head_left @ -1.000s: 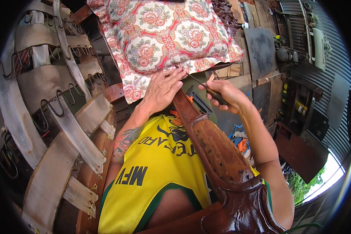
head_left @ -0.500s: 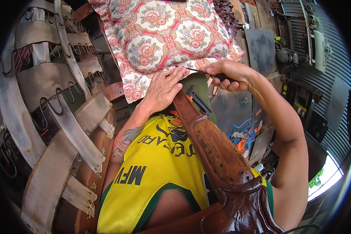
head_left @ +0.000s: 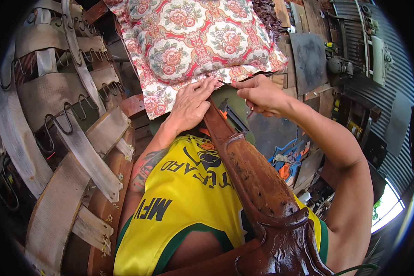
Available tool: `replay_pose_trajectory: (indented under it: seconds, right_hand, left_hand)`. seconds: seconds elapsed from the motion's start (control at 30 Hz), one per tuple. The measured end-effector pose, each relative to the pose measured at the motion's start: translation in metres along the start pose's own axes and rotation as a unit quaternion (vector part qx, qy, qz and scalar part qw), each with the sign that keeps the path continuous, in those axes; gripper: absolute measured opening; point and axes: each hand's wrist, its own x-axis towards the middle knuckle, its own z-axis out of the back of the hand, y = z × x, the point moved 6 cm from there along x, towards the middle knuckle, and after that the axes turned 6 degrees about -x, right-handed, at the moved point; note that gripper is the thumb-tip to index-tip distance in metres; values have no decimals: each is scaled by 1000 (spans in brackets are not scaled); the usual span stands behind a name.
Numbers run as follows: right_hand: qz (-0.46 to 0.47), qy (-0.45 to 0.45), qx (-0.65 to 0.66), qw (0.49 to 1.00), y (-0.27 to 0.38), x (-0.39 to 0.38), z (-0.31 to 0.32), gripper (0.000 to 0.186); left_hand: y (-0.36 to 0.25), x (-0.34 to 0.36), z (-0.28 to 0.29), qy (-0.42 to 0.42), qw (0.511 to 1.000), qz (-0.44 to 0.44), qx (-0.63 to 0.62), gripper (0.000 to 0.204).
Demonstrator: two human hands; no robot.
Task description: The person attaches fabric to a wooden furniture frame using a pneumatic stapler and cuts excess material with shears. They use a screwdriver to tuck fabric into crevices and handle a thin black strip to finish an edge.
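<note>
A cushioned panel in red and cream floral fabric [head_left: 195, 39] lies at the top centre, its frilled near edge towards me. My left hand [head_left: 192, 103] rests at that edge, fingers together and their tips pressing on the cloth. From the right, my right hand [head_left: 262, 96] is closed round a thin, dark-shafted tool like a screwdriver or awl [head_left: 224, 83]. Its shaft points at the fabric edge beside my left fingertips; its handle is hidden in my fist. Just below the hands lies a black and orange tool [head_left: 233, 118], possibly a staple gun, on green cloth.
A varnished carved wooden frame member [head_left: 257, 179] runs diagonally over my torso. At the left stands a frame with woven straps [head_left: 55, 198] and wire springs [head_left: 62, 120]. Blue and orange tools [head_left: 285, 161] lie right of centre. A dark flat panel [head_left: 309, 60] sits further back.
My right hand has turned and shifted slightly right and down, hiding the tool's handle, and my elbow has swung outward. My left thumb has drawn in; the left hand otherwise stays at the fabric edge.
</note>
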Motion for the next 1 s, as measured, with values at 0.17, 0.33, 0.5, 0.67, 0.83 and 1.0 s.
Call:
replay_pose_trajectory:
  seconds: [0.17,0.33,0.5,0.67,0.83,1.0]
  right_hand:
    - [17,1,-25,1000,0,-3,-4,57]
    - [27,23,1,999,-9,3,0,58]
    - [295,-165,-350,874,-7,3,-18,51]
    - [197,-78,-197,957,-15,3,-15,51]
    - [-19,16,82,996,-18,7,-3,63]
    - [261,-151,-394,868,-7,-3,-20,61]
  left_hand:
    - [1,-1,-3,1,1000,7,-9,78]
    - [-1,-3,-2,7,1000,12,-10,77]
    - [1,-2,-2,-3,1000,3,-11,75]
    - [2,-3,-3,-17,1000,-3,-11,72]
    - [0,-3,-4,-19,1000,3,-17,72]
    - [0,-3,-3,-17,1000,1,-12,72]
